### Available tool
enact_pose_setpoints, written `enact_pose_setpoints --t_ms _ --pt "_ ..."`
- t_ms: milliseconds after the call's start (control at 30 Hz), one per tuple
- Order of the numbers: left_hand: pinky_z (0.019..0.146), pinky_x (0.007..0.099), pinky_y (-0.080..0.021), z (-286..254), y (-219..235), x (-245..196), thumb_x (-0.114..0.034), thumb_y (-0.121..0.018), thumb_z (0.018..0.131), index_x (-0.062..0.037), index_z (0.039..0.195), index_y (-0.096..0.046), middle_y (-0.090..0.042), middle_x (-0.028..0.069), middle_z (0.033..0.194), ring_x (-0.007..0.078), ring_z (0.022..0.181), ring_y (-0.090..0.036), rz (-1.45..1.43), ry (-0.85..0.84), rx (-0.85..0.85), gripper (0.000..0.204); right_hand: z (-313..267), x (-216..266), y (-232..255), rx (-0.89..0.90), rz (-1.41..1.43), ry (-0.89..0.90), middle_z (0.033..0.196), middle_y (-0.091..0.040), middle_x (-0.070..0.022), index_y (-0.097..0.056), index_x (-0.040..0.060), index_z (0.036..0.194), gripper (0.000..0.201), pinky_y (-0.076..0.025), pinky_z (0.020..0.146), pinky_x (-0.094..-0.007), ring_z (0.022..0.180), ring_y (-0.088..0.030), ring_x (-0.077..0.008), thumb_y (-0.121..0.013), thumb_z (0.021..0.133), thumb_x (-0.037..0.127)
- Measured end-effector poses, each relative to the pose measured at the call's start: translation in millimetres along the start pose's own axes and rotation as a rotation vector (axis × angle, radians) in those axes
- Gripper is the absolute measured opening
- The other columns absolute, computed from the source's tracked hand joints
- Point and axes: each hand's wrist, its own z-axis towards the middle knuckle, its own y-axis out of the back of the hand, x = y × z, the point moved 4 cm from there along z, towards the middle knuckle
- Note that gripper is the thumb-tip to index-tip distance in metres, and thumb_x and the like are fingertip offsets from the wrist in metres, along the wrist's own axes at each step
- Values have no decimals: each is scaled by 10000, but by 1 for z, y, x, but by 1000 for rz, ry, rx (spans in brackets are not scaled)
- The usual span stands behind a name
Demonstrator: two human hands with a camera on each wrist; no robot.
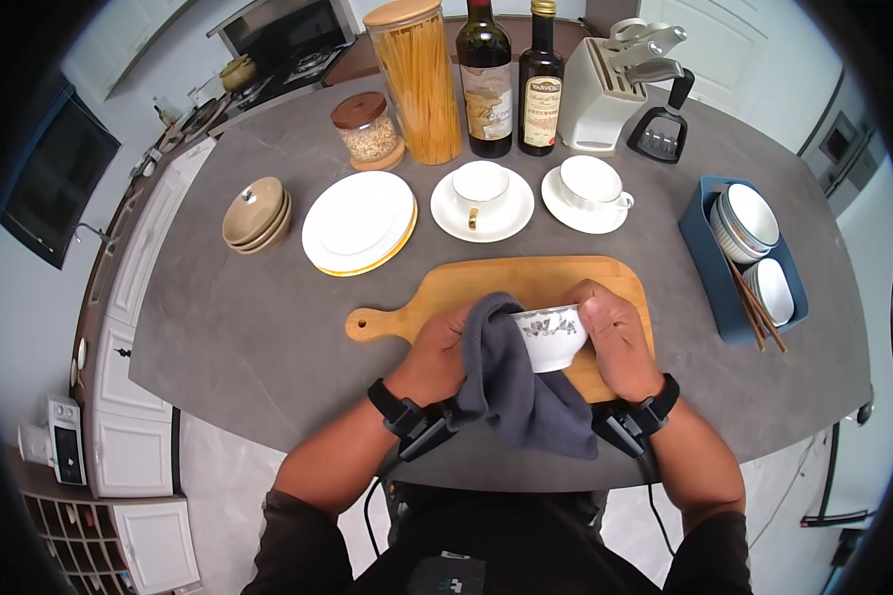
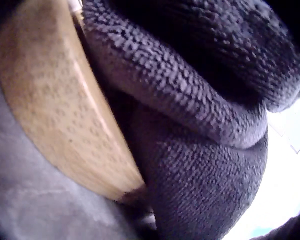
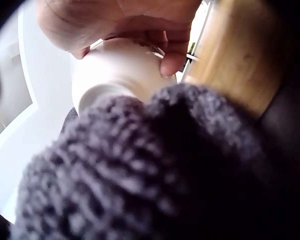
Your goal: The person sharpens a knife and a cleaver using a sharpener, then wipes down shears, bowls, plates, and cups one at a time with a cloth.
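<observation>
A white bowl (image 1: 554, 342) with a grey floral band below its rim is held above the wooden cutting board (image 1: 526, 273). My right hand (image 1: 620, 342) grips its right side at the rim; the right wrist view shows that hand's fingers and thumb about the bowl (image 3: 125, 67). From the left, my left hand (image 1: 435, 359) holds a dark grey cloth (image 1: 496, 367) against the bowl, its fingertips hidden by the fabric. The cloth's loose end hangs down toward the table's front edge. In the left wrist view, the fuzzy cloth (image 2: 205, 175) covers most of the picture.
Behind the board stand stacked plates (image 1: 357, 223) and two white cups (image 1: 480, 183) (image 1: 590, 183) on saucers. Brown bowls (image 1: 258, 213) sit left. A blue bin (image 1: 709, 253) at right holds bowls and chopsticks (image 1: 754, 307). Bottles (image 1: 486, 99), jars and a knife block (image 1: 605, 94) line the back.
</observation>
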Motion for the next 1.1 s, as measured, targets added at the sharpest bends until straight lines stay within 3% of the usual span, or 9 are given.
enact_pose_setpoints --t_ms 233,300,433,533,733,800,1100 --pt "993 308 -515 1 1 2 -128 -589 1072 -6 1322 -659 -726 38 1174 123 1097 -650 -40 -10 -67 287 4 -17 10 -13 36 31 832 -545 36 -602 46 924 389 -419 736 -252 791 -467 -54 -501 1141 353" --pt "996 301 -513 3 -2 -10 -112 -576 1079 3 1327 -657 -723 34 1180 114 1098 -645 -120 -37 -78 286 6 -31 18 -4 109 -18 939 -645 -35 -635 17 1018 464 -478 790 -274 853 -592 -104 -475 1134 437" --pt "988 287 -516 4 3 -4 -82 -581 1071 10 1344 -647 -717 35 1201 99 1094 -638 -134 -5 -37 295 7 -34 23 -43 136 -46 959 -661 -49 -639 6 1032 490 -500 802 -292 865 -618 -125 -486 1123 463" --pt "988 306 -547 4 6 2 -94 -630 1062 0 1352 -652 -716 59 1275 127 1134 -666 -147 37 -9 306 6 -32 22 -25 125 -32 961 -669 -58 -636 -4 1043 519 -502 784 -282 853 -620 -118 -502 1110 493" --pt "955 303 -570 4 4 -4 -72 -671 1028 7 1287 -693 -750 66 1194 130 1064 -698 -116 79 -23 272 5 -27 18 39 120 -52 970 -689 -81 -621 -12 1056 576 -502 756 -262 834 -628 -115 -576 1057 562" --pt "926 300 -582 4 5 1 -63 -687 1014 8 1256 -705 -757 67 1163 125 1026 -707 -121 107 -48 252 5 -23 14 49 176 -25 863 -591 28 -584 67 927 367 -426 723 -236 792 -503 -49 -644 1071 399" --pt "866 279 -580 4 5 -2 -71 -726 989 -2 1192 -729 -764 39 1087 96 962 -694 -91 79 -84 214 4 -13 11 118 260 -48 983 -680 -16 -619 44 988 229 -503 805 -255 890 -613 -70 -763 1001 221"
